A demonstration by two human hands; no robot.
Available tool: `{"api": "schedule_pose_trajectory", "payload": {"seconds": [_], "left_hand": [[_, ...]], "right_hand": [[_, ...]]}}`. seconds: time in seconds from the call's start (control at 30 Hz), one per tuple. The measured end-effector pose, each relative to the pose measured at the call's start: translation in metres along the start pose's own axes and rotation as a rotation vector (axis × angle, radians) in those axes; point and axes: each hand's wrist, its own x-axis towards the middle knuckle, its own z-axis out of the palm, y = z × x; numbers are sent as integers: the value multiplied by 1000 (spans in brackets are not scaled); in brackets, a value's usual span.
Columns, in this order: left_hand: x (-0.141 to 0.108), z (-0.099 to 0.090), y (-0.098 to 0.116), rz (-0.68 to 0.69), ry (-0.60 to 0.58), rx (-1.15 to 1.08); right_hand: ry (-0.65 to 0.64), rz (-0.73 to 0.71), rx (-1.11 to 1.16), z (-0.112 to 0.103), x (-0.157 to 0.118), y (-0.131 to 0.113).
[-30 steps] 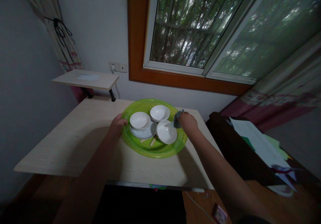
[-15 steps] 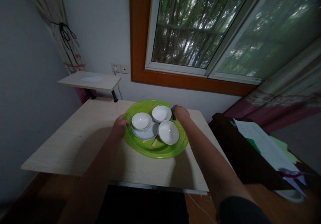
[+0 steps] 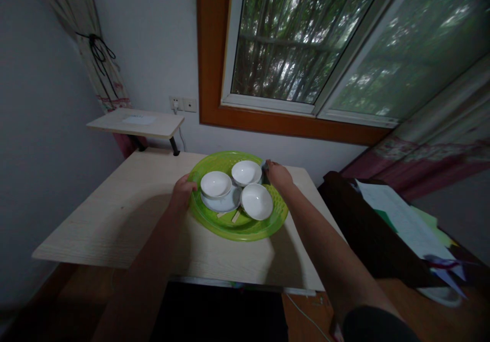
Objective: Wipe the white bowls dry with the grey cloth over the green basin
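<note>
A round green plastic basket tray (image 3: 239,232) is in front of me, over the table. Inside it are a white bowl (image 3: 216,184) on a white plate (image 3: 225,202) at the left, another white bowl (image 3: 246,172) at the back and a third white bowl (image 3: 256,201) at the right. Pale wooden ends of what look like chopsticks (image 3: 236,216) stick out by the plate. My left hand (image 3: 182,191) is closed on the left rim, thumb over the edge. At the back right rim my right hand (image 3: 280,176) is closed; its fingertips are partly hidden beside something small and greyish.
The light wooden table (image 3: 95,224) carries a raised shelf (image 3: 136,122) at the back left. Behind are a wall socket (image 3: 176,103) and a window (image 3: 291,51). Papers (image 3: 401,219) lie on a dark piece of furniture (image 3: 356,224) at the right.
Almost nothing differs. The tray and both hands keep nearly the same place, with my right hand and forearm shifted very slightly to the right.
</note>
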Motion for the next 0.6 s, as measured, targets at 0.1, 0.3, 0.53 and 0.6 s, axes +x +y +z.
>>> {"api": "schedule_pose_trajectory", "payload": {"seconds": [0.1,0.3,0.53,0.6], "left_hand": [[-2,2,1,1,14,-8],[-2,3,2,-18,32,27],[-3,3,2,-10,49,14],[-2,2,2,-9,18,6]], "right_hand": [[-41,54,-11,-3,-10,6],[-82,132,41,-7,-54,24],[-120,142,69,-10,-108,28],[-125,162,46,-10,-111,25]]}}
